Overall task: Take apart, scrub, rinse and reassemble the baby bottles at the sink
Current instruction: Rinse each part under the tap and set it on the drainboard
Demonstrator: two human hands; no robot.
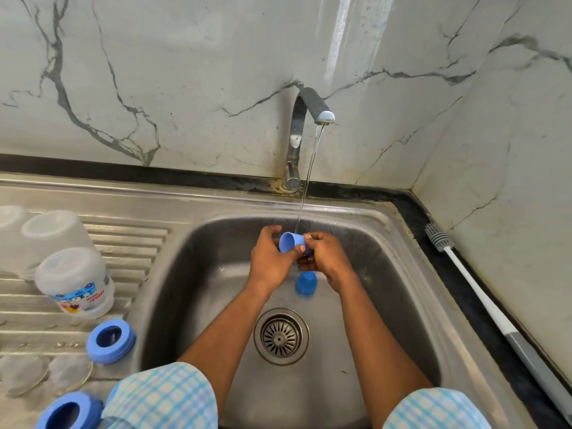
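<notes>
Over the sink basin (192, 274), my left hand (270, 258) and my right hand (325, 258) both grip a blue bottle cap (292, 242), its open mouth turned left. A thin stream of water from the tap (301, 131) falls onto the cap. A second blue cap (305, 283) lies in the basin just below my hands. On the drainboard at left stand upside-down clear bottles, one with a printed label (75, 281), two others (46, 233) behind it. Two blue collar rings (110, 340) (69, 411) and clear nipples (46, 374) lie nearer me.
A white-handled bottle brush (473, 292) lies on the dark counter strip right of the sink, against the marble wall. The drain strainer (281, 335) sits in the basin's middle. Marble walls close the back and right side.
</notes>
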